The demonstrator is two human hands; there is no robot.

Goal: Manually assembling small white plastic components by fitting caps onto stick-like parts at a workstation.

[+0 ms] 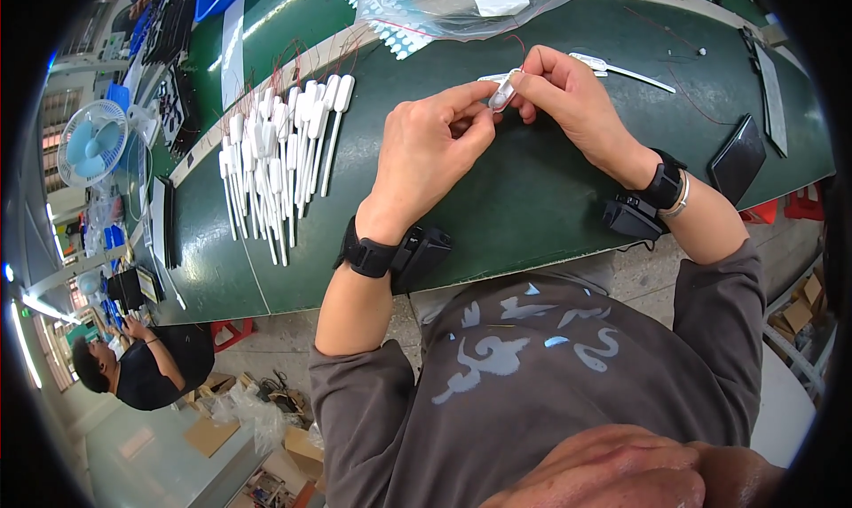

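Pinching one white casing (502,94) — left hand (432,144), right hand (575,104), both grasping; probably light, stiff, slick; best gripped by edges — red wire (521,43) likely fragile.

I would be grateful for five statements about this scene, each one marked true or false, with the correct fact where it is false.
1. The left hand and the right hand hold one small white piece together. True.
2. The pile of white stemmed pieces lies to the right of both hands. False: it lies to their left.
3. A flat black object lies to the right of the right hand. True.
4. The tabletop is bright yellow. False: it is dark green.
5. A fan shows at the picture's left. True.
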